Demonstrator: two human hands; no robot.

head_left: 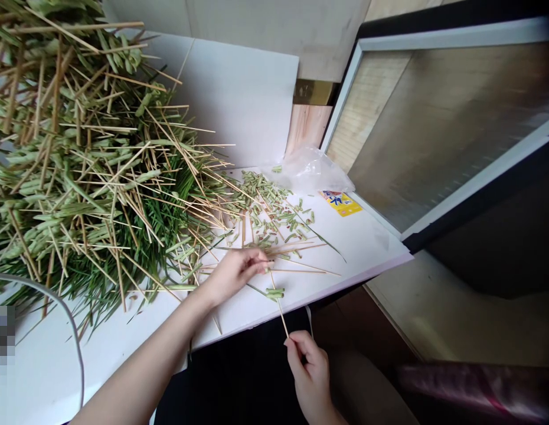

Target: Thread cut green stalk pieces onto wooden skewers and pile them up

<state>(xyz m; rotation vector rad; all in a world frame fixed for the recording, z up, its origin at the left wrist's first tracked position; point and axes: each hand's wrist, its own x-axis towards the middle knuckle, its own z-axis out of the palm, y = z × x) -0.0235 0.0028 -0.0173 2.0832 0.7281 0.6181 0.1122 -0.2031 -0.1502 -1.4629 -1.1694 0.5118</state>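
Note:
Between thumb and forefinger, my right hand point(310, 373) pinches the lower end of a thin wooden skewer point(283, 319), tilted up toward the left. Short green bean pieces point(275, 293) are threaded crosswise partway along it. At the skewer's upper tip, my left hand point(237, 273) has its fingers closed on a small green bean piece point(268, 270); whether the tip has gone through it I cannot tell. Just beyond my left hand, loose cut bean pieces point(274, 206) lie scattered on the white table point(345, 242), with several bare skewers point(301, 270) among them.
A tall heap of skewered beans point(79, 147) fills the left side, with long green leaves point(168, 218) under it. A clear plastic bag point(316, 168) and a yellow packet point(343, 203) lie at the back right. A grey cable point(66, 313) crosses the front left; a framed glass panel point(434, 130) stands right.

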